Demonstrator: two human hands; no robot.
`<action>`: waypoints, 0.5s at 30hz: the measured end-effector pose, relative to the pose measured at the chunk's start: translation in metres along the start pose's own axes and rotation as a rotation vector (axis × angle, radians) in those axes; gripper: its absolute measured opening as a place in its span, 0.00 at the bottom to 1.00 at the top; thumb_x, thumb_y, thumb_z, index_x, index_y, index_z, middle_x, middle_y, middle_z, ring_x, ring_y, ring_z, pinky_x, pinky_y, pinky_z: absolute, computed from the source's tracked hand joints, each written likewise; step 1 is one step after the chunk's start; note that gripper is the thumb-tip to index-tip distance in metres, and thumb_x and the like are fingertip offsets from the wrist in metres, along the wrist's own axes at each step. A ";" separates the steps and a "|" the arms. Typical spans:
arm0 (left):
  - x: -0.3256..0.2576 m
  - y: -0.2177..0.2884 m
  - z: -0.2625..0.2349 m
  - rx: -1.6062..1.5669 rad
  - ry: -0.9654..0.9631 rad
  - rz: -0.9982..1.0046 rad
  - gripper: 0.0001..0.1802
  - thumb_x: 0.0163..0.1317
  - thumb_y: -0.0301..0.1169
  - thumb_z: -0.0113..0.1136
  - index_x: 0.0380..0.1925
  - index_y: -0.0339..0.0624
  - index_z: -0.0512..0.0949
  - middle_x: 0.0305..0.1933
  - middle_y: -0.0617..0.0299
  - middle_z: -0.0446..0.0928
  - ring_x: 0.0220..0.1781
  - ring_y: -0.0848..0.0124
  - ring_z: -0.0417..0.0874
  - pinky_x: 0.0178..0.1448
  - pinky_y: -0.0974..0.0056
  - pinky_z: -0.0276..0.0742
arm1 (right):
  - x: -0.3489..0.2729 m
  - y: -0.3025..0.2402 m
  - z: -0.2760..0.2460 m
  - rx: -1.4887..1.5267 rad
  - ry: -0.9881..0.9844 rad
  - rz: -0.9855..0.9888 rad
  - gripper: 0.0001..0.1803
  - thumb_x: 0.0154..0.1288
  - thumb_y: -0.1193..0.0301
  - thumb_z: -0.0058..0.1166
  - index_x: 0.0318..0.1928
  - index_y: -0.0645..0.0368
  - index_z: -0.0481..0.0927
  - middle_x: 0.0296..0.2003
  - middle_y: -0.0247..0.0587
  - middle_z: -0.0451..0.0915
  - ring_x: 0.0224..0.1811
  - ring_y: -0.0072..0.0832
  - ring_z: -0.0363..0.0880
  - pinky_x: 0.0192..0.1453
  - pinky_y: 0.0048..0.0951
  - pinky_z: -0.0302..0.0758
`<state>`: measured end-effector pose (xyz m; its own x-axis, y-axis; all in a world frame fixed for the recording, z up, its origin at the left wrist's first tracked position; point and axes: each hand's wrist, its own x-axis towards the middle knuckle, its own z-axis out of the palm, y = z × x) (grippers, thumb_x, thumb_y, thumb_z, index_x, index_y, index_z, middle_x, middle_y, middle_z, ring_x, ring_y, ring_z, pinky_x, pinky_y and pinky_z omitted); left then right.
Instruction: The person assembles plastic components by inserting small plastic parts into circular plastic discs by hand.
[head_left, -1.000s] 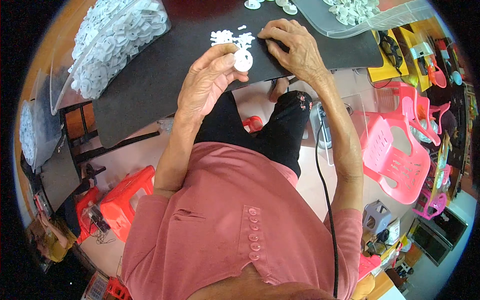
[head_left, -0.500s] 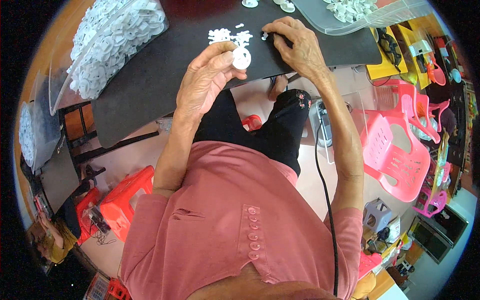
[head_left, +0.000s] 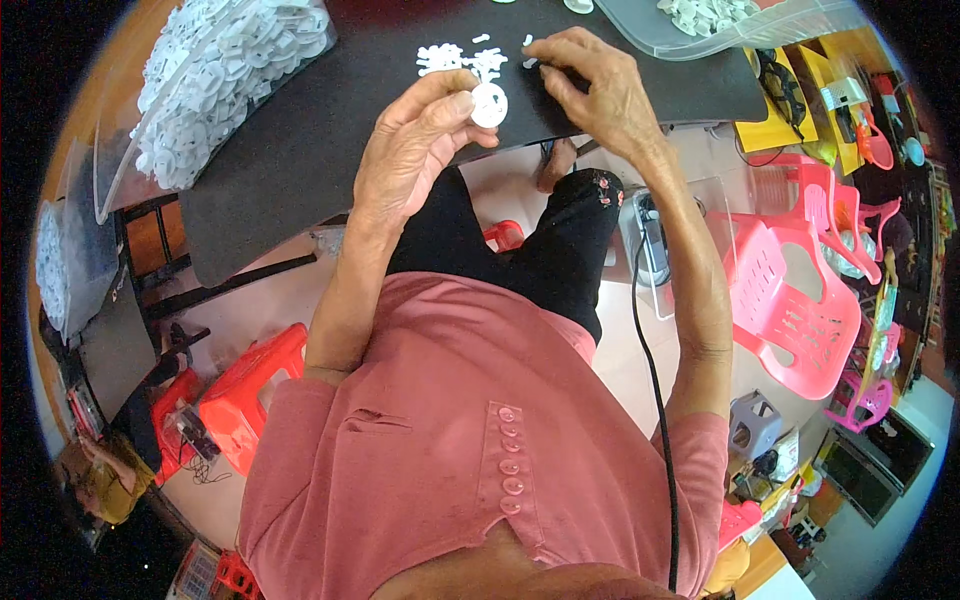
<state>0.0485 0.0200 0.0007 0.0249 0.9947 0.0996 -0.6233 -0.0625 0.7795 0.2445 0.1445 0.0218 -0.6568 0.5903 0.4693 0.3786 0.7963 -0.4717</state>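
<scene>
Between the thumb and fingers of my left hand [head_left: 425,125] is a white plastic disc [head_left: 489,105] with a small cut-out, held up over the table's near edge. My right hand [head_left: 600,90] is over the dark table, thumb and index finger apart. Two small white plastic pieces lie by its fingertips: an upper piece [head_left: 528,40] and a lower piece [head_left: 530,63]. I see nothing gripped between those fingers. Beyond the disc lies a cluster of small white pieces [head_left: 440,58], with a single loose piece [head_left: 481,38] just past it.
A clear bin heaped with white discs [head_left: 215,85] stands at the left of the dark table [head_left: 290,150]. At the far right is a clear tray [head_left: 655,45] with white parts. Pink chairs [head_left: 790,310] and a red stool [head_left: 250,395] flank me. A black cable [head_left: 655,400] runs down my right side.
My right thumb and index finger have parted slightly, and a second small piece now shows by the fingertips. My left hand still holds the disc, nearly unmoved.
</scene>
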 end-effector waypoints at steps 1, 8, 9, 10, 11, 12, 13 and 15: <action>0.000 -0.001 -0.001 0.000 -0.001 -0.004 0.17 0.66 0.32 0.57 0.51 0.34 0.75 0.45 0.55 0.79 0.44 0.67 0.80 0.50 0.60 0.77 | -0.003 -0.003 0.002 -0.103 0.011 -0.048 0.11 0.60 0.76 0.53 0.43 0.56 0.83 0.40 0.42 0.80 0.42 0.40 0.77 0.50 0.39 0.74; 0.001 0.000 0.001 0.017 -0.001 0.010 0.16 0.66 0.32 0.59 0.50 0.34 0.75 0.44 0.53 0.79 0.44 0.66 0.82 0.50 0.59 0.79 | -0.018 -0.003 -0.005 -0.176 -0.009 -0.116 0.12 0.58 0.77 0.54 0.44 0.57 0.81 0.43 0.40 0.81 0.43 0.38 0.77 0.51 0.37 0.73; 0.001 0.000 0.002 0.045 0.016 -0.002 0.17 0.66 0.32 0.58 0.50 0.33 0.74 0.44 0.54 0.79 0.43 0.67 0.80 0.51 0.61 0.77 | -0.020 -0.002 -0.007 -0.122 -0.036 -0.100 0.12 0.58 0.77 0.54 0.44 0.57 0.81 0.43 0.40 0.81 0.44 0.38 0.77 0.52 0.37 0.73; 0.001 0.000 0.003 0.046 0.015 -0.005 0.17 0.66 0.32 0.58 0.50 0.33 0.74 0.44 0.54 0.79 0.43 0.67 0.80 0.51 0.61 0.77 | -0.021 -0.002 -0.008 -0.122 -0.035 -0.097 0.12 0.58 0.77 0.54 0.44 0.57 0.81 0.43 0.40 0.81 0.44 0.38 0.77 0.52 0.37 0.73; 0.001 -0.001 0.003 0.050 0.025 0.003 0.17 0.66 0.32 0.57 0.50 0.33 0.74 0.43 0.54 0.78 0.43 0.67 0.80 0.50 0.61 0.77 | -0.023 -0.004 -0.008 -0.018 0.007 -0.057 0.13 0.57 0.77 0.54 0.44 0.57 0.80 0.43 0.39 0.81 0.45 0.38 0.77 0.53 0.36 0.73; 0.001 -0.001 0.002 0.055 0.035 0.012 0.17 0.66 0.32 0.57 0.50 0.32 0.73 0.43 0.54 0.78 0.43 0.67 0.80 0.50 0.61 0.77 | -0.024 -0.005 -0.010 0.085 0.049 -0.017 0.13 0.57 0.76 0.55 0.44 0.57 0.80 0.42 0.39 0.81 0.46 0.37 0.78 0.54 0.35 0.73; 0.002 -0.001 0.000 0.056 0.033 0.010 0.17 0.66 0.32 0.57 0.50 0.32 0.73 0.43 0.54 0.78 0.43 0.67 0.80 0.50 0.61 0.77 | -0.026 -0.008 -0.014 0.107 0.015 0.013 0.14 0.58 0.72 0.57 0.46 0.57 0.80 0.46 0.41 0.80 0.50 0.39 0.76 0.57 0.36 0.71; 0.003 -0.003 -0.005 0.003 -0.004 0.016 0.15 0.66 0.30 0.59 0.50 0.34 0.77 0.46 0.52 0.79 0.46 0.64 0.83 0.49 0.59 0.82 | -0.032 -0.006 -0.014 0.020 -0.004 -0.022 0.15 0.59 0.69 0.58 0.47 0.57 0.80 0.49 0.42 0.79 0.51 0.39 0.75 0.58 0.37 0.70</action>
<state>0.0463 0.0234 -0.0040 0.0182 0.9932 0.1150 -0.6214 -0.0789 0.7795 0.2722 0.1223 0.0197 -0.6676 0.5717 0.4769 0.3510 0.8066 -0.4756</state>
